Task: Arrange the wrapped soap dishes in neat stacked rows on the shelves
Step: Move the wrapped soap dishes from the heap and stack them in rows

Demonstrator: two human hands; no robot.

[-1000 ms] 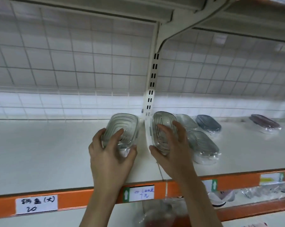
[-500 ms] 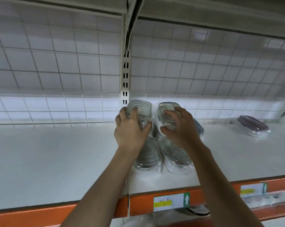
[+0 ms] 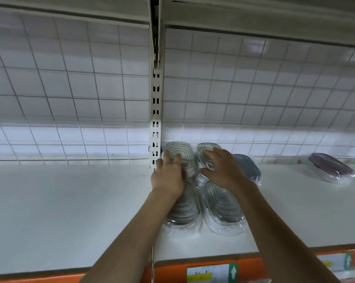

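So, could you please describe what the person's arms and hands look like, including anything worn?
Both forearms are bare with no sleeves in view. The left hand and right hand wear no gloves, and no watch or wristband shows.

Left hand [image 3: 168,176] hides near end of rear-left dish [image 3: 179,153] and top of front-left dish [image 3: 182,209]. Blue dish [image 3: 249,168] half behind right hand [image 3: 223,170]. Price label [image 3: 208,273] blurred, cut by bottom edge.

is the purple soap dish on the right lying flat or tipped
Tipped. The purple soap dish sits apart on the shelf in its clear wrap, its ribbed top slanting, far end raised, near end low.
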